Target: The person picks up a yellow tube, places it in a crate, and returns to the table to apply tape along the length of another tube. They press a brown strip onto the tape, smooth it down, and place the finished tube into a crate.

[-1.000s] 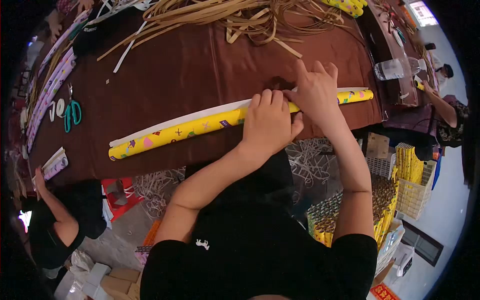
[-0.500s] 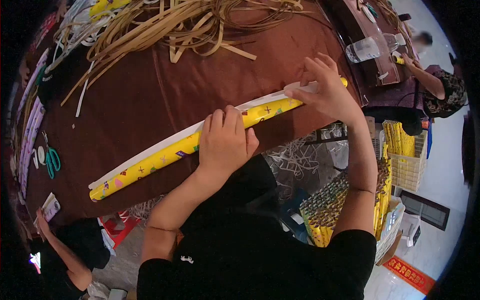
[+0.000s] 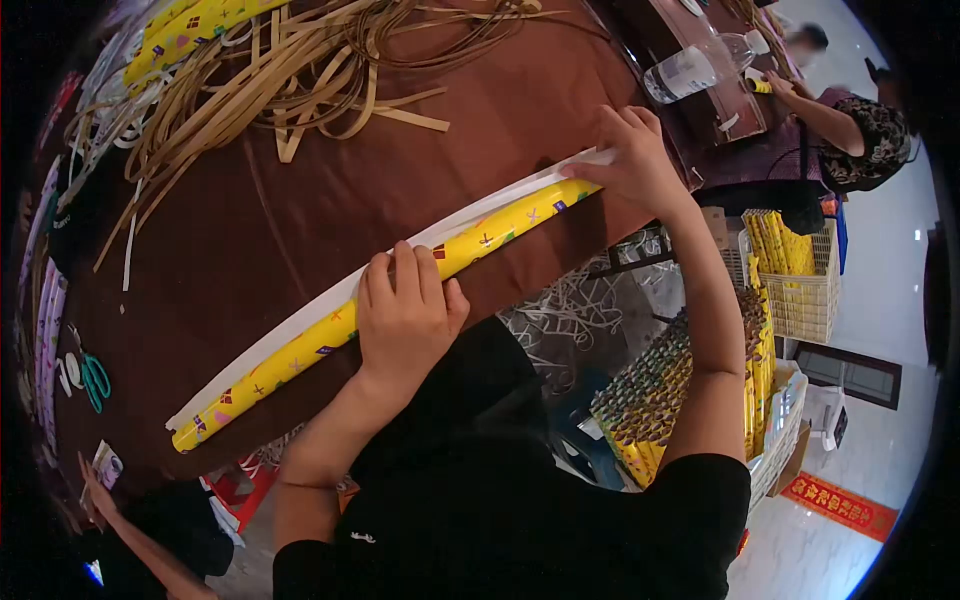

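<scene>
A long yellow patterned roll (image 3: 290,362) lies slantwise along the near edge of the brown table (image 3: 300,240), a strip of its white underside showing along the far side. Across the roll's middle rests my left hand (image 3: 405,310), its fingers side by side over the top and the thumb towards the right. My right hand (image 3: 632,160) is at the roll's right end, thumb and fingertips closed on the white edge of the paper. The far right tip of the roll is hidden behind that hand.
Tan strips (image 3: 270,90) are heaped at the back. Teal scissors (image 3: 95,382) lie at the left, and a plastic bottle (image 3: 690,72) at the back right. Baskets of yellow rolls (image 3: 800,285) stand at the right. Co-workers' hands show at the lower left and upper right.
The view has shifted, so the table things appear further left. My right hand's thumb and fingers have come closer together on the paper edge. My left hand remains on the roll.
</scene>
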`<state>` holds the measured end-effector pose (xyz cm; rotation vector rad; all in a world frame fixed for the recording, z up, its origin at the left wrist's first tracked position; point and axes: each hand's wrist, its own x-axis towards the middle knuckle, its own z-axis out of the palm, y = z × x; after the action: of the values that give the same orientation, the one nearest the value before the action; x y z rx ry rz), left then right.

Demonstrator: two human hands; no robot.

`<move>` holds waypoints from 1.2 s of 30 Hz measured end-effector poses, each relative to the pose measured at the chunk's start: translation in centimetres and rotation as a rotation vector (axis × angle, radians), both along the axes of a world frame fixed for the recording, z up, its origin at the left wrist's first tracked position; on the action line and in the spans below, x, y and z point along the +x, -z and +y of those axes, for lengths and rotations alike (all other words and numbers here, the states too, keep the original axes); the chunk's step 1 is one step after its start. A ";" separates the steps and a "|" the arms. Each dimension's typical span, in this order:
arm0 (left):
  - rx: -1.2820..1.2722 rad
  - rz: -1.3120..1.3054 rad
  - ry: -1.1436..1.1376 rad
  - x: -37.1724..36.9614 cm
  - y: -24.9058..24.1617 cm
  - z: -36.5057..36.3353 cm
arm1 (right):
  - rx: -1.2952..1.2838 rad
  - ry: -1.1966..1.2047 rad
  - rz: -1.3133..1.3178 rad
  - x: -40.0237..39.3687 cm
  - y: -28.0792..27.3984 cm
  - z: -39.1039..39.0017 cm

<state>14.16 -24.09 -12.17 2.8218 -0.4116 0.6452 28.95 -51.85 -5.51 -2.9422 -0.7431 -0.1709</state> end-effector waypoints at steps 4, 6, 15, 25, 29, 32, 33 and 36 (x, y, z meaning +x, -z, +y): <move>-0.004 0.003 0.007 0.0 0.0 -0.1 | -0.025 -0.011 -0.098 -0.3 0.4 0.6; 0.010 0.000 0.001 0.0 0.0 -0.1 | -0.051 0.007 -0.124 -0.3 0.2 0.9; 0.012 -0.006 0.019 0.0 0.1 0.1 | -0.119 -0.081 -0.143 0.4 0.6 1.4; 0.026 -0.005 0.027 -0.1 0.0 0.1 | -0.195 -0.044 -0.066 0.7 0.7 2.4; 0.026 0.001 0.033 -0.2 -0.1 0.1 | -0.265 -0.029 -0.021 0.7 0.5 3.0; 0.003 0.024 0.058 -0.2 -0.7 0.4 | -0.248 -0.013 -0.055 0.6 0.9 2.9; -0.006 0.043 0.089 -0.2 -0.9 0.6 | -0.243 -0.019 -0.059 0.6 0.9 2.9; 0.007 0.110 0.130 -0.3 -1.3 1.4 | -0.288 0.009 -0.036 0.4 0.9 3.0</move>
<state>13.90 -22.72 -10.92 2.7922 -0.5715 0.4607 29.30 -48.85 -6.40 -3.2218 -0.8224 -0.1280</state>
